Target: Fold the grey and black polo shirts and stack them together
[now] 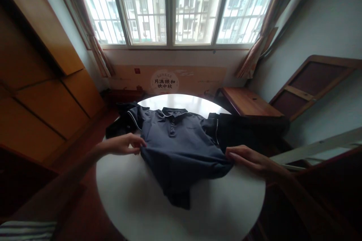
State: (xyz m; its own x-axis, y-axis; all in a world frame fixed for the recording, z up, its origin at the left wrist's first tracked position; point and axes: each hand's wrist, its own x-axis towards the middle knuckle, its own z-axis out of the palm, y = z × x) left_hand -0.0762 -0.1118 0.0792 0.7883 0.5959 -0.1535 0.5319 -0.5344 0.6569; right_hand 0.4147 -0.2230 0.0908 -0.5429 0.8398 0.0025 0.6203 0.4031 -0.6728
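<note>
A dark blue-grey polo shirt (178, 139) lies front up on a round white table (130, 196), its collar toward the window and its sleeves edged with white piping. My left hand (127, 144) pinches the shirt's left side edge below the sleeve. On the opposite side, my right hand (249, 158) grips the right edge lower down. Between the two hands the cloth sags in folds, and its lower part hangs toward me in a bunched point over the table.
Dark folded cloth (234, 130) lies at the table's right, and more black cloth (120, 126) at its left. Beyond stand a wooden desk (246, 99) and a printed banner (192, 77) under the window. Wooden cabinets (36, 120) line the left wall.
</note>
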